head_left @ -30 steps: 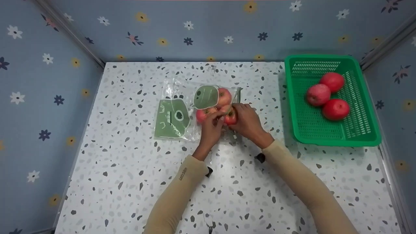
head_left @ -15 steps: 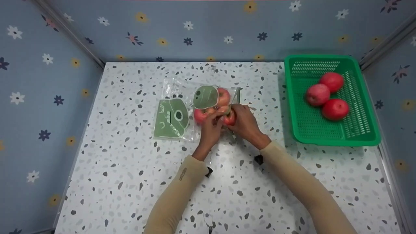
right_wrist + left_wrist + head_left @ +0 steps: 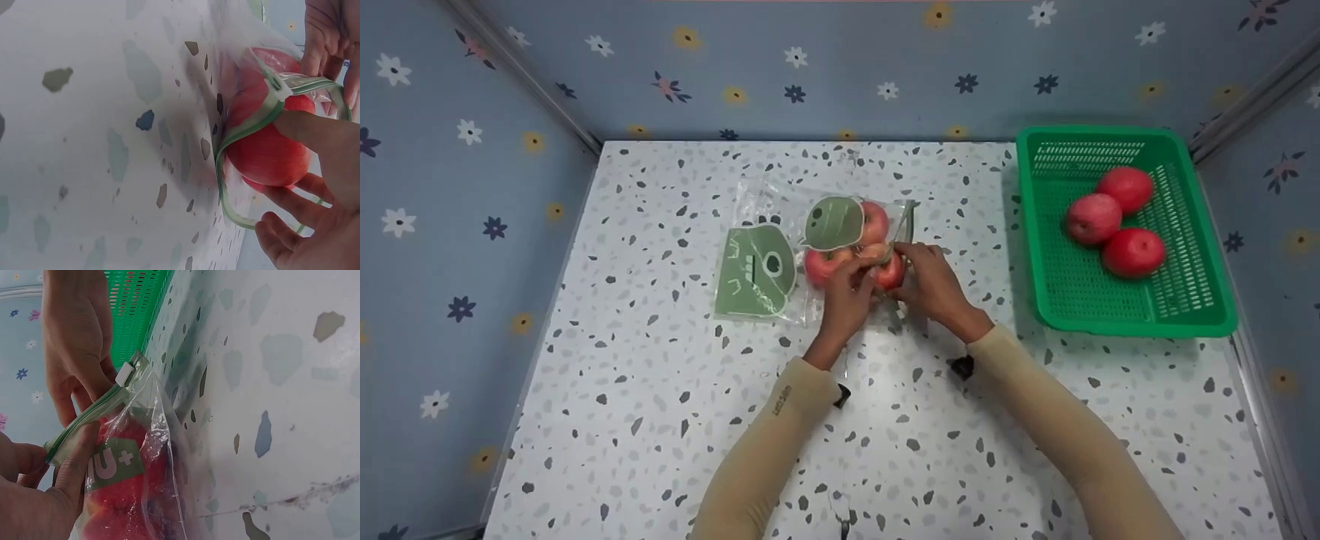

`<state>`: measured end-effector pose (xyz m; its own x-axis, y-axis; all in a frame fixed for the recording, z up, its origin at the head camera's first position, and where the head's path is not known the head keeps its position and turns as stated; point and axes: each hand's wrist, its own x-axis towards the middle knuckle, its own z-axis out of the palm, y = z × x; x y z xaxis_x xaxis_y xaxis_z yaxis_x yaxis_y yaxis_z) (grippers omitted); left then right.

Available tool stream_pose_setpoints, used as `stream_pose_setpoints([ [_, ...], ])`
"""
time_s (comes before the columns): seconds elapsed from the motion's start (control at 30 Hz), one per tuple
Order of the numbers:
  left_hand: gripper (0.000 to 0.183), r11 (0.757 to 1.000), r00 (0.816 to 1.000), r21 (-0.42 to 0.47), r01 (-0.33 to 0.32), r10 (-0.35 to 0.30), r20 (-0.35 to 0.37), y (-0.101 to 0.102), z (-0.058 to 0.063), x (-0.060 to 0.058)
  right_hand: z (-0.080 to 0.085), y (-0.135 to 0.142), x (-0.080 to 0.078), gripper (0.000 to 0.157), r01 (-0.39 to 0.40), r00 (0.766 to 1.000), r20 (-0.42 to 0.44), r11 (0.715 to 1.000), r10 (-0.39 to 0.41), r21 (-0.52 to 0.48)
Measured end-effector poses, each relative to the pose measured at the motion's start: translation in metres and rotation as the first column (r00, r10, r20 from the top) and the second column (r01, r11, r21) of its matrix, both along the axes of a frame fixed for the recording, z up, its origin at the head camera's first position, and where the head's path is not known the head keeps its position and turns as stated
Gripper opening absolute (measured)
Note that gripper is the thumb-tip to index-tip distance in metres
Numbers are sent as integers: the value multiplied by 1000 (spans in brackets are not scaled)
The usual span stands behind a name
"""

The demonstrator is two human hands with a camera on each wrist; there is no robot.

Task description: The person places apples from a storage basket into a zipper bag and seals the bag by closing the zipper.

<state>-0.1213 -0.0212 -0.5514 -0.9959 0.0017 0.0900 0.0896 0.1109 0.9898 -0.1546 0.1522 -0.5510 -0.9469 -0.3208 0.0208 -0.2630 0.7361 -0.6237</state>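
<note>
A clear zip bag (image 3: 765, 274) with green cartoon prints lies on the speckled table, its mouth facing right. Two apples (image 3: 876, 223) show inside. My left hand (image 3: 847, 296) pinches the edge of the mouth; in the left wrist view its thumb and fingers grip the green zip strip (image 3: 90, 417). At the mouth my right hand (image 3: 934, 283) holds a red apple (image 3: 270, 152), thumb on one side and fingers beneath it. The green-edged opening loops around this apple, and a white zip slider (image 3: 125, 374) sits at one end of the strip.
A green plastic basket (image 3: 1117, 327) stands at the right with three red apples (image 3: 1135, 253) in it. Flower-patterned panels (image 3: 810, 67) enclose the back and sides of the white speckled table (image 3: 660, 450).
The apple at the left inside the bag has slid slightly left. My right hand has shifted a little at the mouth; the left hand keeps its place.
</note>
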Motion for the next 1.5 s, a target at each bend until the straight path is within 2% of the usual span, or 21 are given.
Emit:
stream_pose_setpoints([
  [0.1,21,1000,1000,-3,-2,2,3,1,0,-1,-1,-2,-1,74,-4,1000,-16,1000,4,30],
  [0.2,22,1000,1000,-9,-6,6,11,2,1,-1,-1,-4,-1,74,-12,999,-44,995,16,100],
  [0.37,23,1000,1000,-6,-6,7,25,2,1,-1,-1,-6,-1,71,-48,994,-82,968,70,244],
  [0.5,23,1000,1000,-18,-2,2,18,2,2,-1,-1,-6,0,68,-77,985,-124,950,120,303],
  [0.77,23,998,1000,-59,11,-9,26,1,2,-1,-5,-7,-2,59,-101,948,-250,931,198,351],
  [0.93,23,998,999,-65,8,-5,35,1,1,-1,-4,-6,0,67,-118,957,-210,932,198,344],
  [1.03,23,998,1000,-59,8,-8,10,1,1,-1,-3,-3,2,71,-123,964,-181,931,194,342],
  [1.2,23,999,1000,-44,3,-4,-28,1,1,-1,6,8,6,70,-131,962,-180,925,206,358],
  [1.5,22,1000,1000,19,14,-14,-21,3,0,0,38,37,20,64,-70,967,-197,914,160,400],
])
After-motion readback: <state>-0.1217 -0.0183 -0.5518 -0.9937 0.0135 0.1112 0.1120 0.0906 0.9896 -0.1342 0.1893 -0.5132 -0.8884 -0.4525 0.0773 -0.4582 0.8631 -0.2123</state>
